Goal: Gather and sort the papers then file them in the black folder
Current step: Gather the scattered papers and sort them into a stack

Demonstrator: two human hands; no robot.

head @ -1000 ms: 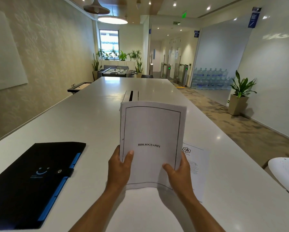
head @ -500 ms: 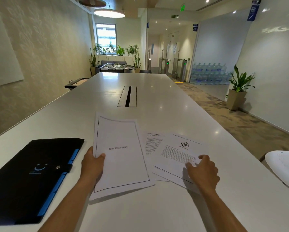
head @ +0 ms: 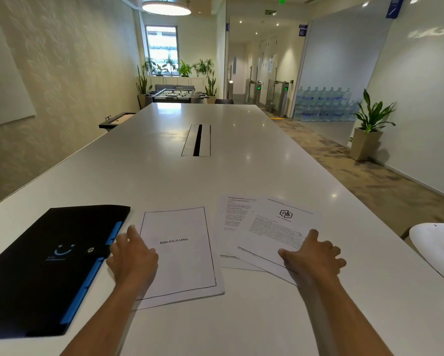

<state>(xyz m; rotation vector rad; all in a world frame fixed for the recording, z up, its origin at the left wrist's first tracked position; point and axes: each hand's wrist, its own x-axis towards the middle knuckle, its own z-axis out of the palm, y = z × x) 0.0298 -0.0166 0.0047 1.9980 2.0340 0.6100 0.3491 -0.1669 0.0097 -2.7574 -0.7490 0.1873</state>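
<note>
The papers lie in two lots at the lower middle of the frame, on the long white table [head: 164,176]. The left lot is topped by the BIBLIOGRAPHY sheet [head: 182,253], flat and slightly askew. Just right of it, the logo sheet [head: 275,232] overlaps a text page [head: 232,217] that peeks out at its left. The left hand [head: 132,258] rests palm down on the left edge of the BIBLIOGRAPHY sheet, fingers loosely spread, pinching nothing. The right hand [head: 314,255] lies flat on the lower right corner of the logo sheet, fingers splayed.

The black folder [head: 41,265] sits closed at the lower left, blue-edged, just beside the left hand. Further up the table is a cable slot [head: 197,140]. A potted plant [head: 368,127] stands at the right wall, stacked water bottles [head: 323,105] behind it.
</note>
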